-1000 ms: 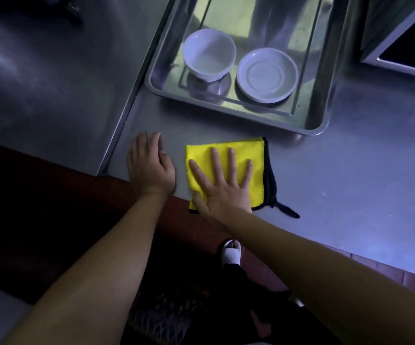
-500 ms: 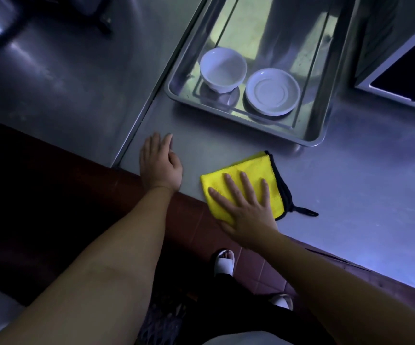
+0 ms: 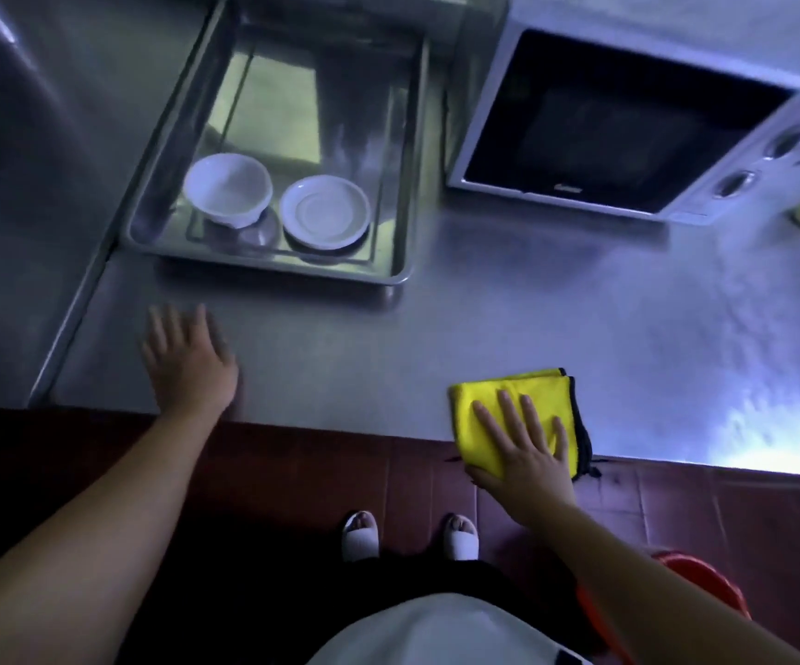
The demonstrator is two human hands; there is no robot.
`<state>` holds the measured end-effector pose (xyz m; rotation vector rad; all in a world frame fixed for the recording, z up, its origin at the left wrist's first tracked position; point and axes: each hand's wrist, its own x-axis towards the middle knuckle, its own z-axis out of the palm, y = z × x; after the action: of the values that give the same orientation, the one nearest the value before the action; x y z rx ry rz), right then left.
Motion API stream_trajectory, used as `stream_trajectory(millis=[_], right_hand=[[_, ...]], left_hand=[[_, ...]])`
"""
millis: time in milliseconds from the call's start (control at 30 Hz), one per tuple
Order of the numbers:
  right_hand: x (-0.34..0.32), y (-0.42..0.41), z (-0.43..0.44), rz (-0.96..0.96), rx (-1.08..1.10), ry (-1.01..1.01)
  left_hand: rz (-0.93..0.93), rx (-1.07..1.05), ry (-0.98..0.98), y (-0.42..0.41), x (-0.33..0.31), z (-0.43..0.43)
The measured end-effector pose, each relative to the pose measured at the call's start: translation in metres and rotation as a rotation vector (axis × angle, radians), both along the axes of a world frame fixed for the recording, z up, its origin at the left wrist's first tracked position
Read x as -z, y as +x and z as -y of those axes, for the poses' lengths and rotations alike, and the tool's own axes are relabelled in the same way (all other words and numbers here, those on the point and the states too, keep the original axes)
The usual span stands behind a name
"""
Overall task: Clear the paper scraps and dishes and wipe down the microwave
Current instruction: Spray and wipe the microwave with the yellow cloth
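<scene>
Steel ran dull and bluish across the table (image 3: 532, 319) in a dim kitchen, with dark red floor tiles (image 3: 724, 511) below its front edge. Our right hand (image 3: 523, 453) lay flat on the folded yellow cloth (image 3: 499, 395), fingers (image 3: 508, 415) straight and spread apart, pressing rather than gripping. The cloth sat at the very front of the table, its near corner hanging a little over the lip. Our left hand (image 3: 187, 362) was blurred near the table's left end, fingers straight and loosely apart, holding nothing; whether it touched the steel we could not tell. The white bowl (image 3: 227, 187) and white saucer (image 3: 325, 211) stood just beside each other in the metal tray (image 3: 263, 265) at the back, and we saw no paper scraps. The microwave (image 3: 604, 132) stood at the back right, door shut, well apart from the cloth. We judged the wiping to be the step in hand. To do it well, our palm's weight belonged over the part of the cloth resting on steel, lest it slide off the edge. For the upright door a flat press would not serve; we would need to gather the cloth in curled fingers, brace the casing with the free hand, and pass lightly over the two knobs (image 3: 763, 160).
</scene>
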<state>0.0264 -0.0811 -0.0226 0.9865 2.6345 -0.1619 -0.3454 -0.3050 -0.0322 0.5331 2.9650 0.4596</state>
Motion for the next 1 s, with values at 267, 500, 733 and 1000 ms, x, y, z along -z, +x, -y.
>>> stream_trajectory(millis=[267,500,733,1000], right_hand=[[0.01,0.064,-0.066,-0.079,0.327,-0.145],[0.005,0.111,-0.147,-0.107,0.544,-0.197],[0.01,0.121,-0.241,-0.123,0.564,-0.194],[0.014,0.1,-0.382,-0.121,0.449,-0.181]], left_hand=[[0.167,0.576,0.076,0.172,-0.015,-0.146],[0.252,0.601,-0.107,0.228,-0.005,-0.211],[0.205,0.471,-0.235,0.243,0.001,-0.269],[0.358,0.232,-0.364,0.243,0.007,-0.341]])
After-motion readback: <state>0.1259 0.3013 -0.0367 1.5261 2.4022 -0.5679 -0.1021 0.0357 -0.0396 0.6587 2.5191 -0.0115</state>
